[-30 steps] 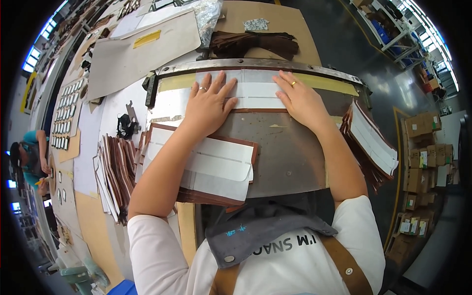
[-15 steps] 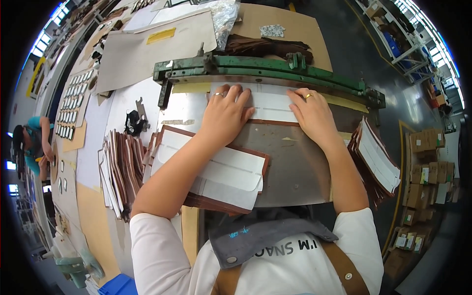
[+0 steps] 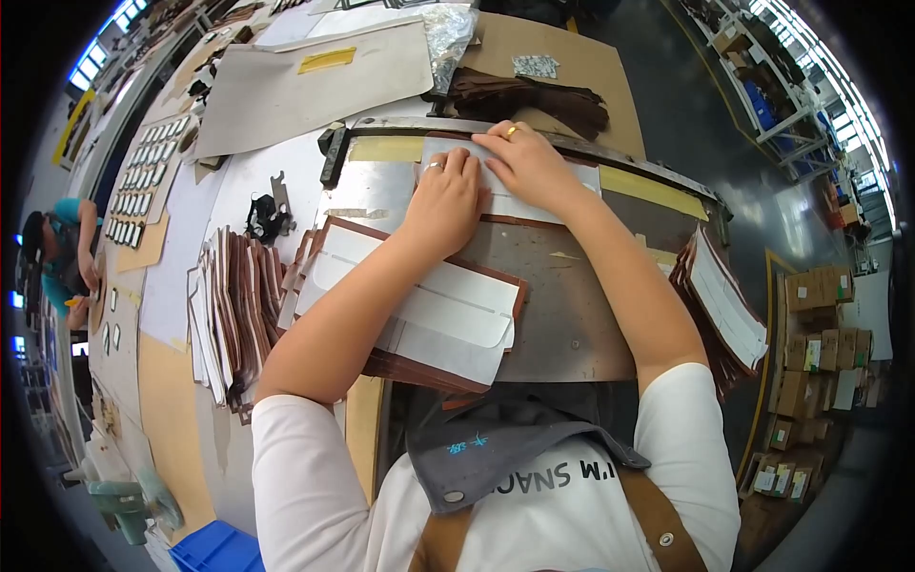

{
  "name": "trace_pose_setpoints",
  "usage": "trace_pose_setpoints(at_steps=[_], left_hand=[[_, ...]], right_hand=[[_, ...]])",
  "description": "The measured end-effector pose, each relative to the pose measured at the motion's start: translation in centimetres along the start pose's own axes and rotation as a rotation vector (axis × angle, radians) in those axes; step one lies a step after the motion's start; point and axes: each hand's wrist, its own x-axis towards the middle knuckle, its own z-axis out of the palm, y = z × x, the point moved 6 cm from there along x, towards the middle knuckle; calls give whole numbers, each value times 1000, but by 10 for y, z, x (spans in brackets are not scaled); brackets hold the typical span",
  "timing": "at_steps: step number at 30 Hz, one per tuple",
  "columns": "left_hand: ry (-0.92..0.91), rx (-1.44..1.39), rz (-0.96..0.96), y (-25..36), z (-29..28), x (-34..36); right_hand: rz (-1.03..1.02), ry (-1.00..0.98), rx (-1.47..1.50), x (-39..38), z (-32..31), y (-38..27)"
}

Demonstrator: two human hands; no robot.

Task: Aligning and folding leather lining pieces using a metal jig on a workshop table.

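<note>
A white-faced piece with brown edges (image 3: 524, 208) lies flat on the metal plate (image 3: 553, 286) against a long metal bar (image 3: 658, 169). My left hand (image 3: 448, 195) rests on its left part, fingers bent forward and thumb apart, pressing from above. My right hand (image 3: 529, 164) reaches over to its far edge, close beside the left fingers; its thumb and fingers are apart on the surface. Beneath my left forearm lies a stack of similar white and brown pieces (image 3: 448, 300). Yellow strips (image 3: 653, 191) run along the bar.
Bundles of folded brown and white pieces (image 3: 233, 315) stand at left, with another bundle (image 3: 724, 296) at right. A spanner (image 3: 280, 195) lies by a black object (image 3: 265, 219). Brown leather-like sheets (image 3: 529, 100) lie behind the bar. A co-worker (image 3: 71, 253) is at far left.
The green beam over the bar has swung out of view, exposing the metal edge. My right hand has moved left and away from me, close to my left hand. The piece remains on the plate.
</note>
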Motion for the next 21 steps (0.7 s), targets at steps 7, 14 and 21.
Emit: trace_pose_setpoints(at_steps=[7, 14, 21], left_hand=[[66, 17, -17, -10, -5, 1], [-45, 293, -151, -14, -12, 4], [-58, 301, -125, -21, -12, 5]], right_hand=[[5, -60, -149, 8, 9, -10], [109, -103, -261, -23, -30, 11], [344, -97, -483, -71, -67, 46]])
